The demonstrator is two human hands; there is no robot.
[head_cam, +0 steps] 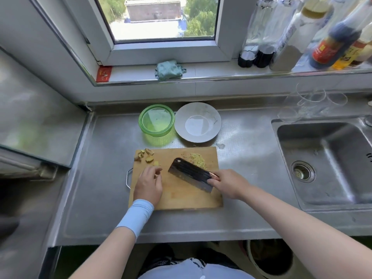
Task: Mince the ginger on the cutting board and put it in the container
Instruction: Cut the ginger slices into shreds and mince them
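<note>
A wooden cutting board (181,198) lies on the steel counter. Ginger chunks (145,155) sit at its far left corner, and a pile of shredded ginger (198,159) lies at its far right. My right hand (228,183) grips the handle of a dark cleaver (191,174), whose blade lies tilted over the board next to the shreds. My left hand (149,183) rests on the board's left side and pinches a small ginger piece (158,174) at its fingertips. A green container (156,120) stands behind the board.
A white plate (198,121) sits beside the green container. The sink (330,164) lies to the right, with clear glassware (310,103) behind it. Bottles (302,35) and a green cloth (169,69) are on the window sill. A bin (269,258) stands under the counter.
</note>
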